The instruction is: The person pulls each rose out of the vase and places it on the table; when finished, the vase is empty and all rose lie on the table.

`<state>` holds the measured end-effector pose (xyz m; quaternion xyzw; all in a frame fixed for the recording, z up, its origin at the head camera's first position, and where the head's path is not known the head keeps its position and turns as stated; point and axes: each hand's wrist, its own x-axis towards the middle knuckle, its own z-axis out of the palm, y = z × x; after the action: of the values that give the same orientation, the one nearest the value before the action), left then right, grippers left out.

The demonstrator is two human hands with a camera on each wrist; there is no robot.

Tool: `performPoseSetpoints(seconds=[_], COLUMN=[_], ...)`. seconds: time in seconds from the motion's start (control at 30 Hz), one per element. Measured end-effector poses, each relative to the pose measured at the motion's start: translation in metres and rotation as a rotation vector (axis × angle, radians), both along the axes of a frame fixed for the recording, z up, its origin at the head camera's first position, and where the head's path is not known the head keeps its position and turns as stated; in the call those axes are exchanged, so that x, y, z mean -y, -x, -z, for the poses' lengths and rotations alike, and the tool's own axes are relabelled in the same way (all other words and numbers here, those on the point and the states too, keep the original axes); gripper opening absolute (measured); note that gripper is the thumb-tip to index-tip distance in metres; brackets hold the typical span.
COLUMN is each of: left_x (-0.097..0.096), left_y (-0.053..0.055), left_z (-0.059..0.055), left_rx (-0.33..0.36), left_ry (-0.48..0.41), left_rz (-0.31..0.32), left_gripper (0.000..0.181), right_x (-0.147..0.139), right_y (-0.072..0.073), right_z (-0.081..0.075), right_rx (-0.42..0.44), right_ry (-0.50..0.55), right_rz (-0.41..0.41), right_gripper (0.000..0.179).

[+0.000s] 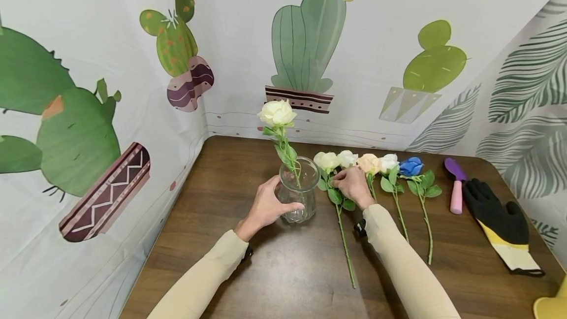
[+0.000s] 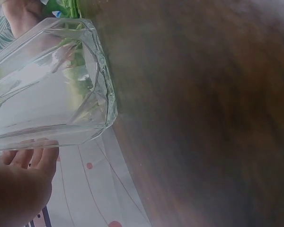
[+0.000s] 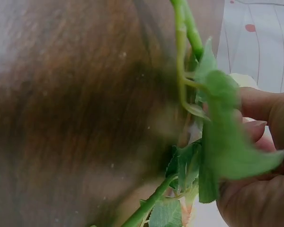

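Note:
A clear glass vase (image 1: 298,210) stands on the table with a cream rose (image 1: 277,113) upright inside, leaning left. My left hand (image 1: 266,205) holds the vase at its left side, thumb across the front; in the left wrist view its fingertips (image 2: 48,153) touch the glass. My right hand (image 1: 353,185) pinches the upper stem of a pale cream rose (image 1: 326,161) lying just right of the vase. Green leaves (image 3: 227,137) partly hide those fingers in the right wrist view, so the exact grip is obscured.
Beside that rose lie a white rose (image 1: 347,158), a peach rose (image 1: 369,163), another white rose (image 1: 389,162) and a blue rose (image 1: 411,166). Farther right are a purple trowel (image 1: 456,196) with a pink handle and a black-and-yellow glove (image 1: 500,220). A yellow object (image 1: 551,306) shows at the lower-right corner.

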<state>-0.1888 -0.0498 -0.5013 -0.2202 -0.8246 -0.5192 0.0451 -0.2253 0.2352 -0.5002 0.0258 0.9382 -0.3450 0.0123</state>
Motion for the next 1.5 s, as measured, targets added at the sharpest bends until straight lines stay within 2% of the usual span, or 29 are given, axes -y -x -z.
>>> performPoseSetpoints(seconds=[0.23,0.5,0.73,1.1,1.3,1.5], left_x=[0.000,0.000,0.001,0.000,0.000,0.000], left_y=[-0.001,-0.001,-0.001,0.000,-0.001,-0.001], left_z=[0.000,0.001,0.001,0.001,0.000,-0.001], left_rx=[0.001,-0.008,0.010,-0.024,-0.011,-0.008], left_ry=[0.008,0.005,-0.004,0.008,0.003,0.012], left_rz=[0.000,0.002,0.005,0.001,0.007,0.004], left_gripper=[0.084,0.084,0.086,0.084,0.085,0.084], right_x=[0.001,0.003,0.007,0.026,0.045,0.066], right_y=[-0.001,-0.006,-0.013,-0.025,-0.032,-0.034], right_z=[-0.001,-0.018,-0.043,-0.088,-0.110,-0.120], right_rx=[-0.009,-0.061,-0.145,-0.301,-0.350,-0.362], right_ry=[-0.018,0.015,0.060,0.110,0.135,0.165], right_rz=[-0.011,0.020,0.025,0.039,-0.016,-0.087], right_gripper=[0.012,0.015,0.017,0.021,0.021,0.020])
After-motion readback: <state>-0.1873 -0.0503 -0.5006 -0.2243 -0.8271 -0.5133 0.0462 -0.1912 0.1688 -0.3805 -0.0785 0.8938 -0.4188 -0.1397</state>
